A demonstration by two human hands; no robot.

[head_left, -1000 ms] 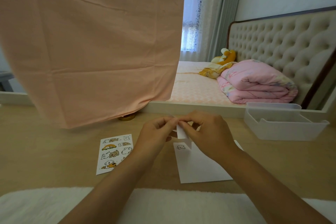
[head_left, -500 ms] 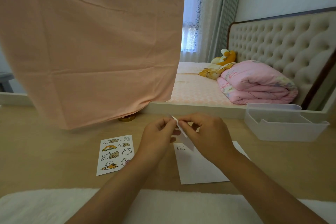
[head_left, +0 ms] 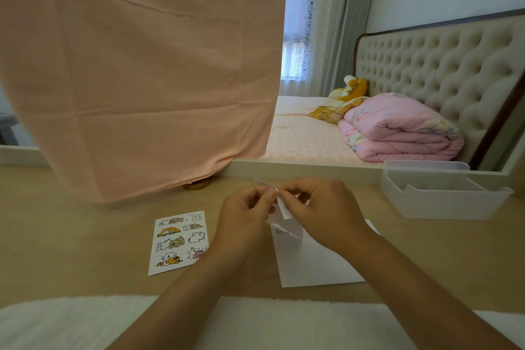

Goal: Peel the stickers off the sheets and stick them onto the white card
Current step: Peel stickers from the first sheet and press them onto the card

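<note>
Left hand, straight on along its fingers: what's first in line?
The left hand pinches the small sheet; just past it, likely the right hand, whose fingertips pinch the same sheet. Depth unclear.

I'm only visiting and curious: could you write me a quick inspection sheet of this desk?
Surface: pale wooden tabletop; white fluffy mat along its near edge.
Job's things: rectangular white card lying flat, one small sticker near its far left corner; printed cartoon-animal sticker sheet flat to its left; small white paper sheet held above the card.
Clutter: clear plastic tray at far right; gold round object under a hanging peach cloth.
Grippers: left hand and right hand both pinch the small white paper sheet.
Cables: nothing seen.
Surroundings: bed with folded pink quilt, tufted beige headboard.
</note>
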